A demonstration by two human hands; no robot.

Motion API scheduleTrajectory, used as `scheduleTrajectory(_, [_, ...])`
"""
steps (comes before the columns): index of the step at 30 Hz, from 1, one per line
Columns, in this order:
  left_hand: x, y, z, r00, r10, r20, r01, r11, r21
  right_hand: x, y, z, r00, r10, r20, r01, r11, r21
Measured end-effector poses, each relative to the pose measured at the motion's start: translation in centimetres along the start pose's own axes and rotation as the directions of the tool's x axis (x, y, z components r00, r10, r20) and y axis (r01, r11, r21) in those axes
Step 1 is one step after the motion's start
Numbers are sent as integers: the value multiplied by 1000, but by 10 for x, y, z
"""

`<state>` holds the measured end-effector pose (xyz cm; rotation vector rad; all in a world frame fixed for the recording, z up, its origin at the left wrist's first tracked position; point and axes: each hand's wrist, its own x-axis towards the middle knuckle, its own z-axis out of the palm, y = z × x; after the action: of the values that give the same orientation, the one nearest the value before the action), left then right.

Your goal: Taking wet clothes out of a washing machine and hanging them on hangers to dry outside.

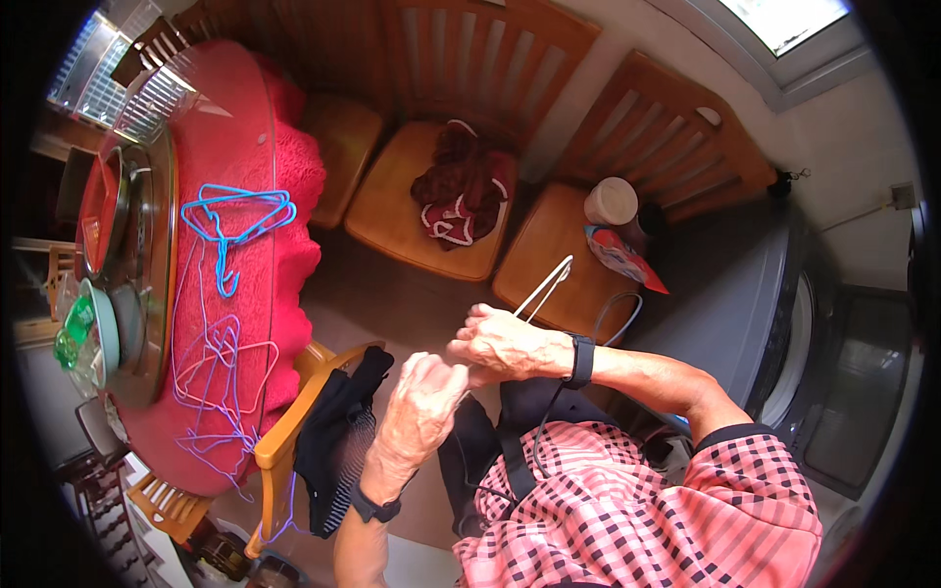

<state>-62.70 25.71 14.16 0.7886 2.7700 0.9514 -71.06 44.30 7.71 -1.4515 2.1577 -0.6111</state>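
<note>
A white clothes hanger (542,289) sticks out past the knuckles of my right hand (507,342), whose fingers are curled around it. My left hand (423,404) is close beside it with bent fingers, slightly blurred; whatever its palm holds is hidden. Left of my left hand, a black garment with a striped part (334,441) hangs at a wooden chair (283,441). Beyond both hands, a dark red garment with white trim (463,191) lies crumpled on a wooden chair seat (390,213).
Blue hangers (235,213) and tangled purple and pink hangers (228,367) lie on a red-covered table (220,132). A white tub (612,201) and a red-and-blue packet (623,257) rest on another chair (537,257). At right stands a grey front-loading washing machine (728,294), its door open.
</note>
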Motion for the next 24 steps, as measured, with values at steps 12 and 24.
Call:
scheduleTrajectory(12, [147,-105,60,930,-315,191,357,641,-680,-56,79,48,849,477,-226,-272,762,588])
scheduleTrajectory(24, [239,-313,273,623,-779,-63,720,603,-343,-80,83,85,581,814,14,-599,416,684])
